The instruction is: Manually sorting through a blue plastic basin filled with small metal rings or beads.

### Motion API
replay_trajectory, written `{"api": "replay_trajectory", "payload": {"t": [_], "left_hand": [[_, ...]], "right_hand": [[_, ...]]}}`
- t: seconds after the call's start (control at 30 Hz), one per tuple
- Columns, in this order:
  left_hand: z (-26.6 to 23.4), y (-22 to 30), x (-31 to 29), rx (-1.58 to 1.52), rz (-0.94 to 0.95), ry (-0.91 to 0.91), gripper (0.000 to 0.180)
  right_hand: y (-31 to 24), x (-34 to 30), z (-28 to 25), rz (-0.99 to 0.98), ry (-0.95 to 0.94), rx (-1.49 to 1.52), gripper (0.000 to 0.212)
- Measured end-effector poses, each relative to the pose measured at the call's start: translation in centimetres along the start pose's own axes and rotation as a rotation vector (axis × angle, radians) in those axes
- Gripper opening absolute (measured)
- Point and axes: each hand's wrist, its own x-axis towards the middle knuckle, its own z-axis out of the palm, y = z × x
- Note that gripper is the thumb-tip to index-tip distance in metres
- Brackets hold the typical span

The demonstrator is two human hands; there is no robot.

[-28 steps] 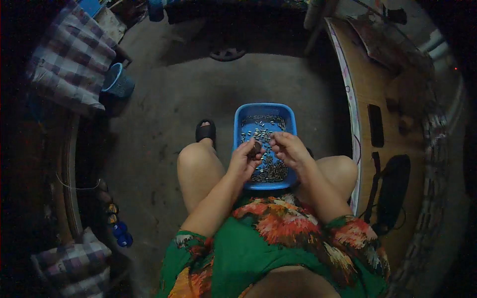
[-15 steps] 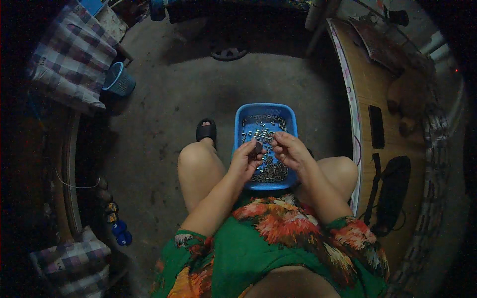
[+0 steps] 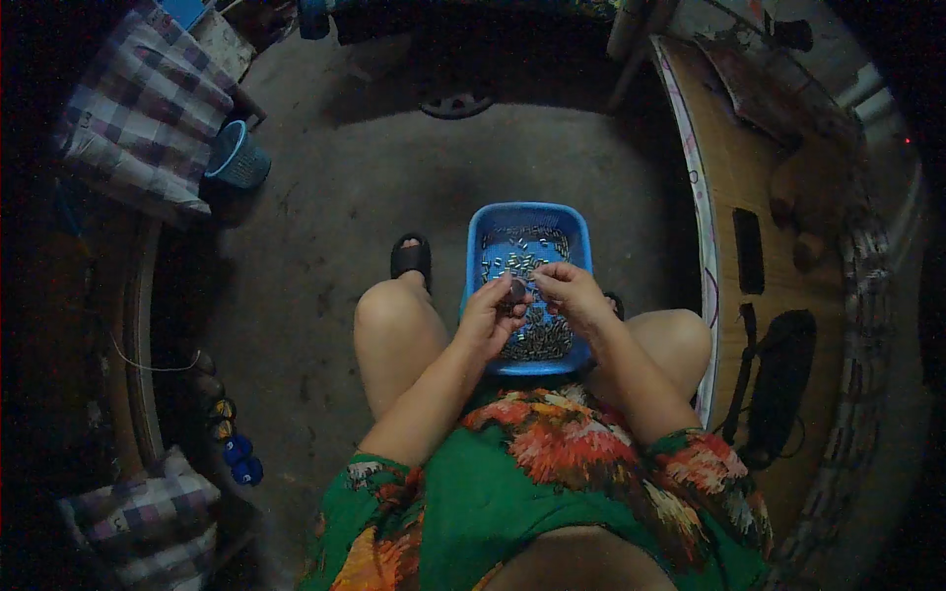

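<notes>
A blue plastic basket (image 3: 530,369) rests between my knees, with many small shiny metal cylinders (image 3: 537,340) in it, piled thickest at the near end. Above its middle, my left hand (image 3: 488,313) is closed round a small dark round piece (image 3: 515,291). Close beside it on the right, my right hand (image 3: 572,294) has thumb and forefinger pinched together near that piece. Whatever sits between those fingertips is too small to make out.
A bed-like wooden board (image 3: 729,364) with dark objects runs along the right. At the left stand a blue-green wastebasket (image 3: 236,163) and a checked cloth (image 3: 148,118). Blue spools (image 3: 239,461) lie lower left. A dark round base (image 3: 456,104) is on the floor ahead.
My right hand has moved left, its fingertips now nearer the dark round piece. The left hand keeps its hold, and the piece has turned to show more of its round face.
</notes>
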Motion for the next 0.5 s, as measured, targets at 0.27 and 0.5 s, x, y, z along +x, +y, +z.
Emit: {"api": "replay_trajectory", "payload": {"t": [0.27,0.5], "left_hand": [[-0.2,0.0,0.1,0.005,-0.020,-0.027,0.026],[0.1,0.0,-0.1,0.015,-0.030,-0.013,0.023]], "right_hand": [[0.9,0.2,0.5,-0.152,-0.026,-0.163,0.014],[1.8,0.6,0.5,-0.309,-0.051,-0.147,0.011]]}}
